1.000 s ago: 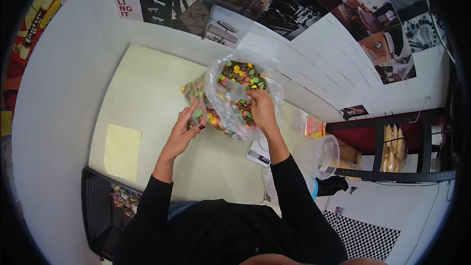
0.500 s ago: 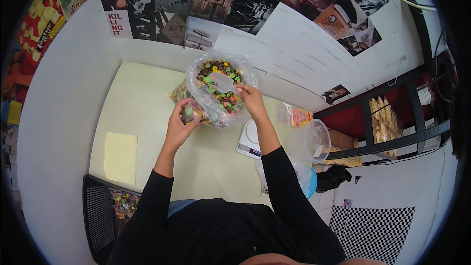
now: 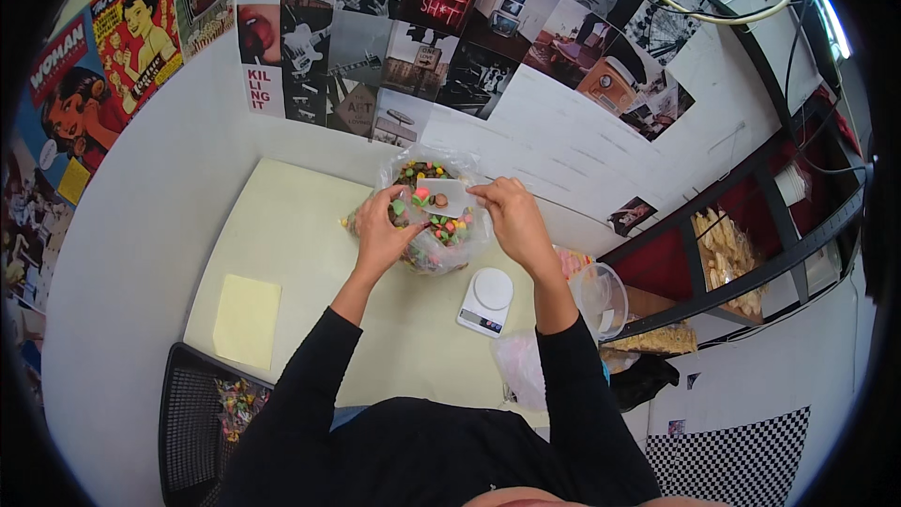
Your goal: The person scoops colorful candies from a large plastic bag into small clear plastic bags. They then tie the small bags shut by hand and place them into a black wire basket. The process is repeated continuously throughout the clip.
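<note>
A large clear plastic bag [image 3: 436, 261] of brown, green, yellow and pink sweets stands open near the back of the table. Over its mouth my right hand [image 3: 518, 223] pinches the handle end of a translucent white scoop [image 3: 457, 193], with a few sweets lying at its left end. Opposite, my left hand [image 3: 381, 233] is closed on a small clear bag [image 3: 404, 211] with sweets showing in it, held against the scoop's tip. More bagged sweets [image 3: 349, 222] show partly behind my left hand.
A white kitchen scale [image 3: 490, 299] sits right of centre on the pale table [image 3: 310, 244]. Yellow paper [image 3: 248, 321] lies at left. A black mesh basket [image 3: 183, 441] at lower left holds small filled packets [image 3: 241, 406]. At right are a clear tub [image 3: 601, 302] and a dark shelf [image 3: 741, 253].
My left hand has risen with the small bag to the large bag's mouth. The scoop has turned level and meets the small bag, with sweets on it. The view has shifted.
</note>
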